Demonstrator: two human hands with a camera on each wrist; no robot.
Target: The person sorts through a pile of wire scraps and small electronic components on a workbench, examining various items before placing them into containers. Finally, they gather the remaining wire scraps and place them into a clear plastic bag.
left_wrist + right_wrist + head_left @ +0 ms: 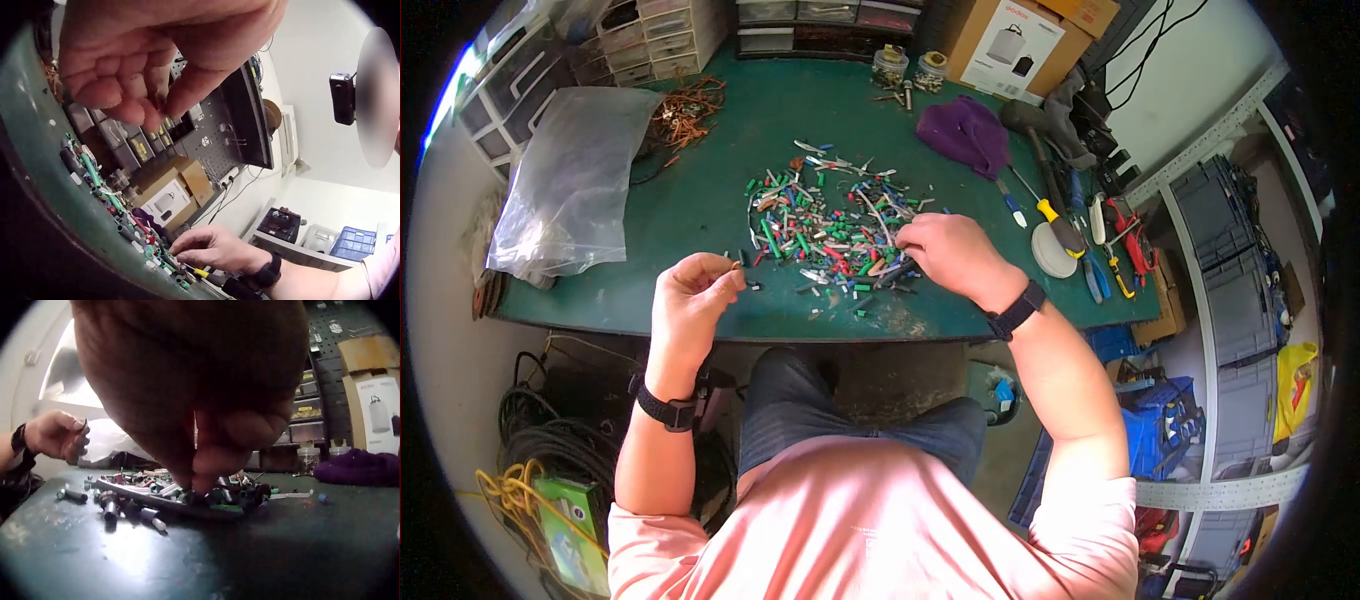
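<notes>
A pile of short wire insulation scraps (830,225), green, red, white, grey and black, is spread over the middle of the green table. Raised above the table's front left is my left hand (693,295), thumb and forefinger pinching a small dark thin wire piece (84,424). My right hand (956,255) reaches down into the pile's right side. Its thumb and fingertips close around a short dark wire scrap (197,499), mostly hidden by the fingers. Beside them lies a long grey cable sheath (156,501) at the pile's near edge.
A clear plastic bag (575,180) and copper wire strands (688,112) lie at the left. Toward the right are a purple cloth (966,137), a white round lid (1054,250), a hammer (1040,135) and pliers (1092,275). Small jars (890,68) and a cardboard box (1020,45) stand behind.
</notes>
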